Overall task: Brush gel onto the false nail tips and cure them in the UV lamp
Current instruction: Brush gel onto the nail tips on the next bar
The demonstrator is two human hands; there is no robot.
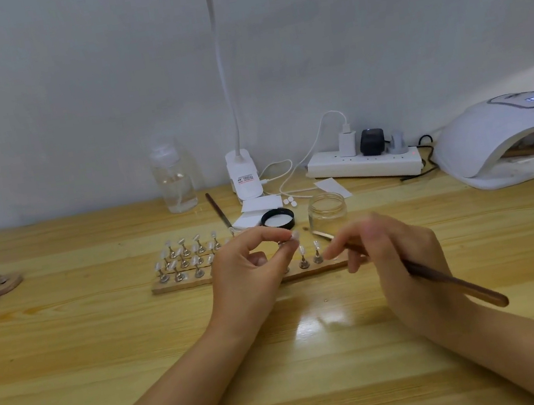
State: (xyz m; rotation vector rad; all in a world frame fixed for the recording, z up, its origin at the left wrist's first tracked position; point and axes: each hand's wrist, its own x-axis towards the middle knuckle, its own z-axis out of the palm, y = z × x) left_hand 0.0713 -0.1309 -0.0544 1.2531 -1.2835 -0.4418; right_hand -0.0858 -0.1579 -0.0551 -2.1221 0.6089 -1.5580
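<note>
A: Left hand (251,270)?
B: Pinching one nail tip (294,235) on its stand, lifted above the wooden holder (181,284).
A: Right hand (394,252)?
B: Curled round the brush (454,281); bristles toward the tip; UV lamp (505,135) far right.

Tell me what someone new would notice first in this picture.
The two hands at centre draw the eye: the left hand pinches a small stand with a false nail tip, and the right hand holds a brown brush pointed at it. Just behind them, rows of nail tips stand on a wooden strip. At far right sits the white UV lamp.
</note>
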